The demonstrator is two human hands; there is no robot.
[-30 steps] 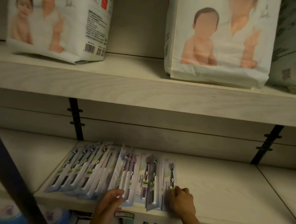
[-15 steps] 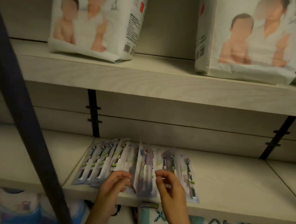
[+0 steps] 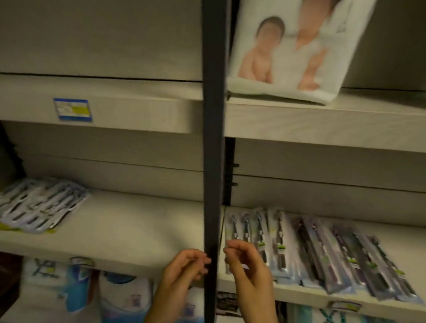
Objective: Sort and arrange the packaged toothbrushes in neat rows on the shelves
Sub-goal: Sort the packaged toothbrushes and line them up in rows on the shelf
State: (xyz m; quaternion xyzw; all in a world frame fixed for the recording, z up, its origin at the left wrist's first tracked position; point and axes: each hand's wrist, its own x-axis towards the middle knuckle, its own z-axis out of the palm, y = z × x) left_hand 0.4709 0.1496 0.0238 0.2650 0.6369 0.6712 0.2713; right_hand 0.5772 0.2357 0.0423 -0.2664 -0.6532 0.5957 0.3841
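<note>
Hands: your left hand [image 3: 186, 265] and right hand [image 3: 245, 262] are hovering with fingers loosely curled, grasping nothing, on either side of the dark upright post [image 3: 209, 148]. Packaged toothbrushes [image 3: 328, 253] are lying fanned on the shelf [image 3: 298, 295], just beyond and rightward of your right hand.

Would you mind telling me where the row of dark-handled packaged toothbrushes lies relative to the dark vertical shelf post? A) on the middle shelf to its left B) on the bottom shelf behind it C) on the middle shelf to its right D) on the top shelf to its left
C: the row of dark-handled packaged toothbrushes lies fanned on the pale middle shelf, right of the dark vertical shelf post.
</note>
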